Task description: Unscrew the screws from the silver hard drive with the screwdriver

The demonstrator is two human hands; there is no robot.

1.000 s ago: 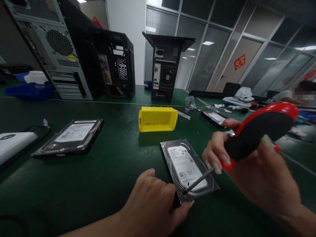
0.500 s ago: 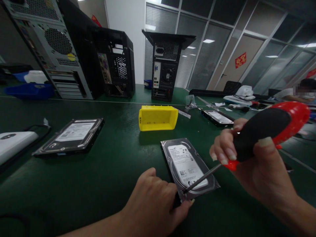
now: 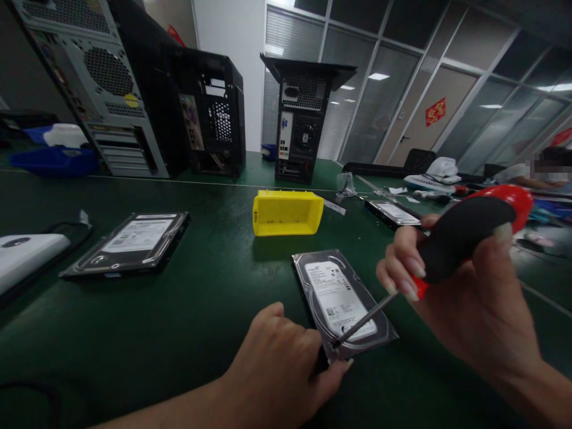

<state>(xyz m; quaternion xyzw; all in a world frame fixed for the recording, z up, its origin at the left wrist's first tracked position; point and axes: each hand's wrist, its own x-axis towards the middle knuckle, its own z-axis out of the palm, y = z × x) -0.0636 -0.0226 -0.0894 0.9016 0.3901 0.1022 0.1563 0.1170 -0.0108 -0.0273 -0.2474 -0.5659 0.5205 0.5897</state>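
Note:
A silver hard drive (image 3: 319,304) with a white label lies flat on the green table in front of me. My left hand (image 3: 281,357) grips its near left corner, the thumb along the near edge and the other fingers curled at the side. In my right hand (image 3: 465,298) is a screwdriver (image 3: 469,238) with a thick red and black handle, my fingers wrapped round it. Its metal shaft slants down to the left across the label. The tip meets the drive near the corner beside my left hand; any screw there is too small to make out.
Beyond the drive a yellow bin (image 3: 288,214) rests on its side, opening towards me. A second hard drive (image 3: 134,241) lies left, a third (image 3: 393,213) at the right. Computer cases (image 3: 297,125) stand along the back. A white device (image 3: 27,256) sits far left. Another person (image 3: 531,167) is far right.
The screwdriver handle has turned and shifted slightly left as my right hand rotated. The tip stays at the same corner, and my left hand keeps its grip.

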